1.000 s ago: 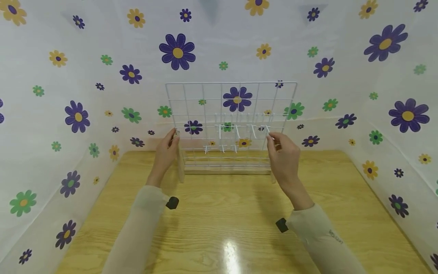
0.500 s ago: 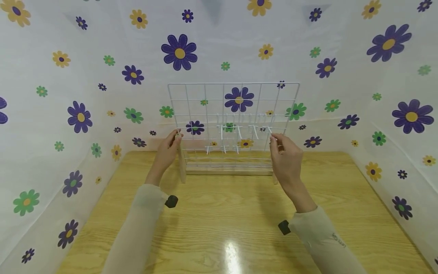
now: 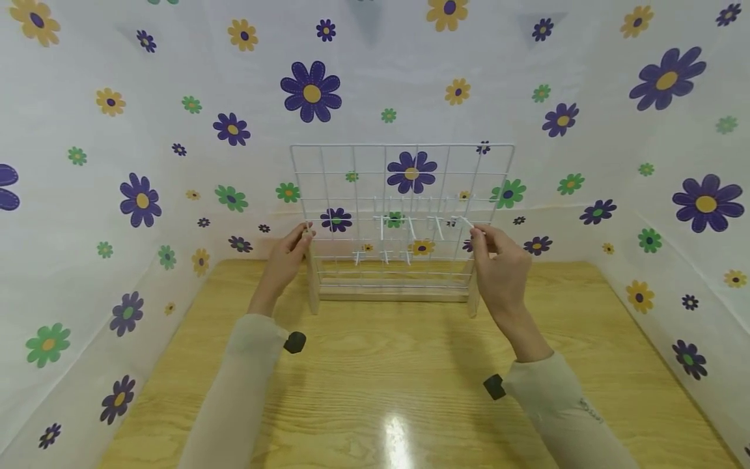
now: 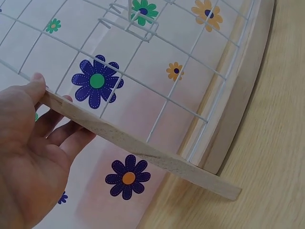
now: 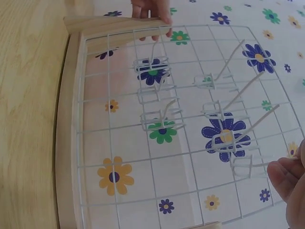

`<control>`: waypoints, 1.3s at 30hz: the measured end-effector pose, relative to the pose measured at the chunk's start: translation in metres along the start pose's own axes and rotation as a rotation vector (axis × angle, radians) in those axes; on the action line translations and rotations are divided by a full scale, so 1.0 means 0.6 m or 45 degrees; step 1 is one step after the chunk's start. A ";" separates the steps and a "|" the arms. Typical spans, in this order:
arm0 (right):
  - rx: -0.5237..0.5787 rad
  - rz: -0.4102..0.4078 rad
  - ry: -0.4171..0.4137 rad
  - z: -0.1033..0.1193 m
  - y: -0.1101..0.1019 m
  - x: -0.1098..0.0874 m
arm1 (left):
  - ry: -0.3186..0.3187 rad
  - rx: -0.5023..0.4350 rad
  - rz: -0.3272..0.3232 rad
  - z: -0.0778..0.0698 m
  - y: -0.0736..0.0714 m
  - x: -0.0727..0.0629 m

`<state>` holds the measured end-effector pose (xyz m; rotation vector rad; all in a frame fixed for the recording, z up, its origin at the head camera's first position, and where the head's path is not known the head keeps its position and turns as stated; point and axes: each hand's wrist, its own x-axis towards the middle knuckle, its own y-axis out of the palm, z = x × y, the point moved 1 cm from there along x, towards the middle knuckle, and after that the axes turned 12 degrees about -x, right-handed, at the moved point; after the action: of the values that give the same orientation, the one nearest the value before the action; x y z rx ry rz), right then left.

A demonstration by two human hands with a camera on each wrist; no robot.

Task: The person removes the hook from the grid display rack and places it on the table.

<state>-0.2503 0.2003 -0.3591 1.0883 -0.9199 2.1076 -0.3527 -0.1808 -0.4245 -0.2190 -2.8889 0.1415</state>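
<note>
A white wire grid rack (image 3: pixel 402 145) stands upright in a pale wooden base. Several white wire hooks hang on it in two rows. In the head view, my left hand (image 3: pixel 285 260) holds the top of the left wooden upright (image 3: pixel 312 273); the left wrist view shows the thumb on the near side of this upright (image 4: pixel 128 138) and fingers behind it. My right hand (image 3: pixel 500 270) pinches the tip of the rightmost upper hook (image 3: pixel 465 221) between thumb and fingers. The right wrist view shows that hook's wire base (image 5: pixel 242 167) against the grid.
The rack stands near the back of a wood-grain table (image 3: pixel 375 358). A flower-printed white sheet (image 3: pixel 234 85) rises behind it and along both sides. At the sleeves, small black blocks (image 3: pixel 295 342) stick out over the table.
My right hand has shifted slightly right, with the hook's tip still pinched. My left hand stays on the upright. The head view has shifted a little.
</note>
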 end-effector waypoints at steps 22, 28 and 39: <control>0.183 0.037 0.185 -0.002 -0.043 0.016 | -0.043 -0.038 -0.023 -0.011 0.010 -0.012; 0.192 0.079 0.252 -0.003 -0.079 0.018 | 0.013 -0.016 -0.044 -0.001 0.008 -0.004; 0.178 0.045 0.318 -0.016 -0.142 0.013 | 0.042 -0.031 -0.031 -0.001 0.006 -0.003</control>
<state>-0.1944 0.2595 -0.3307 0.8543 -0.6867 2.3017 -0.3500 -0.1775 -0.4247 -0.1883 -2.8608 0.0974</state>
